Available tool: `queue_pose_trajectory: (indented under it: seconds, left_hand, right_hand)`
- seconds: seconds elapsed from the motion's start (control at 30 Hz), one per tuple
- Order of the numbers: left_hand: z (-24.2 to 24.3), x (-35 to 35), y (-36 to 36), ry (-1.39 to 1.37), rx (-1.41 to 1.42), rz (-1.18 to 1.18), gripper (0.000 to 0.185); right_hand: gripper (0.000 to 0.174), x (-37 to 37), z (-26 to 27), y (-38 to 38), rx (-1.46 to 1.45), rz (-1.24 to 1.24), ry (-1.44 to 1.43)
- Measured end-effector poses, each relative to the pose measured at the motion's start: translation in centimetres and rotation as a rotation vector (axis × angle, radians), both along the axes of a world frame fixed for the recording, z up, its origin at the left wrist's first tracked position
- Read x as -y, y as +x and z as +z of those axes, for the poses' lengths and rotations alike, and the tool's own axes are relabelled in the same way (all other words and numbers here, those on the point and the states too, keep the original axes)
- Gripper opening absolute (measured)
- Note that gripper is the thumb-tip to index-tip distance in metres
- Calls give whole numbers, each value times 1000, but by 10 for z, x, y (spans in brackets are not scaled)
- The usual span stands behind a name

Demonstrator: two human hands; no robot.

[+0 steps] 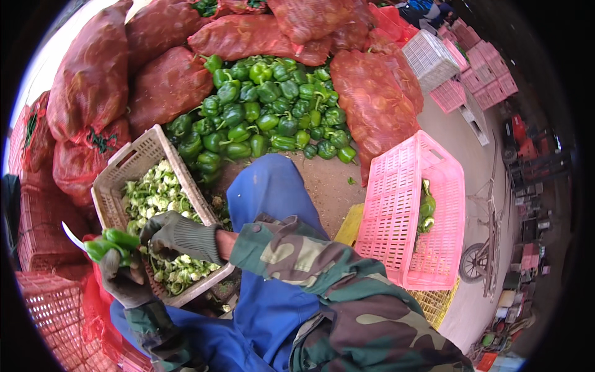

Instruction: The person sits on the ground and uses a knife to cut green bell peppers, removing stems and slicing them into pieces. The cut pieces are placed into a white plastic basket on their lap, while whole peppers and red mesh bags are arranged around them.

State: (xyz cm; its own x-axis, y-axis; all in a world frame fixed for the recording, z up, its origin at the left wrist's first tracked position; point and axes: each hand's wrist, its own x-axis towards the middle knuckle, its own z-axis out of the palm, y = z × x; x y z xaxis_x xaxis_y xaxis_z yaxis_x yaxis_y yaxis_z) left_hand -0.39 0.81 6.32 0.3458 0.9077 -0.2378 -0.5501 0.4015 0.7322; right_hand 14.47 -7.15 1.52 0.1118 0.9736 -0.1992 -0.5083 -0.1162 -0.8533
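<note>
My left hand (124, 279), in a grey work glove, holds a green bell pepper (111, 244) above the left edge of a dirty white plastic crate (183, 183). A curved knife blade (72, 236) sticks out beyond the pepper; its handle is hidden. My right hand (179, 235), also gloved, is over the crate beside the pepper, its fingers curled; whether it holds anything is hidden. Cut pepper cores with stems and pale seeds (160, 190) fill much of the crate. Whole green bell peppers (269, 107) lie in a heap on the floor before my knees.
Red mesh sacks (376, 93) surround the heap. At the right, a pink plastic crate (393, 214) holds a few green peppers (426, 209) and rests on yellow crates (434, 302). Farther right are a wheeled cart (488, 260), stacked pink crates (488, 65) and part of a person (427, 11).
</note>
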Motion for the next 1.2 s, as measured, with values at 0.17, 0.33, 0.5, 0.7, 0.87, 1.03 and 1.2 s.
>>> queue_pose_trajectory:
  seconds: [0.17, 0.33, 0.5, 0.7, 0.87, 1.03, 1.2]
  left_hand:
    - [93, 91, 137, 192, -16, -993, 38]
    - [107, 219, 201, 960, 25, -825, 34]
    - [56, 164, 153, 588, -206, -960, 28]
    - [-17, 18, 24, 394, -936, -515, 14]
    - [-108, 28, -43, 261, -1151, -554, 20]
    - [-130, 50, -52, 371, -1249, -1046, 42]
    - [-113, 57, -54, 714, -1301, -1307, 47]
  right_hand:
    - [18, 1, -47, 16, 703, -143, -282]
    - [28, 9, -65, 14, 894, -39, -138]
    - [33, 1, -63, 65, 1111, 114, -284]
    - [38, -38, -104, 145, 825, -326, -579]
    - [87, -74, -145, 124, 308, -107, -323]
    - [69, -85, -169, 97, 601, -331, -317]
    - [57, -86, -180, 82, 758, -397, -300]
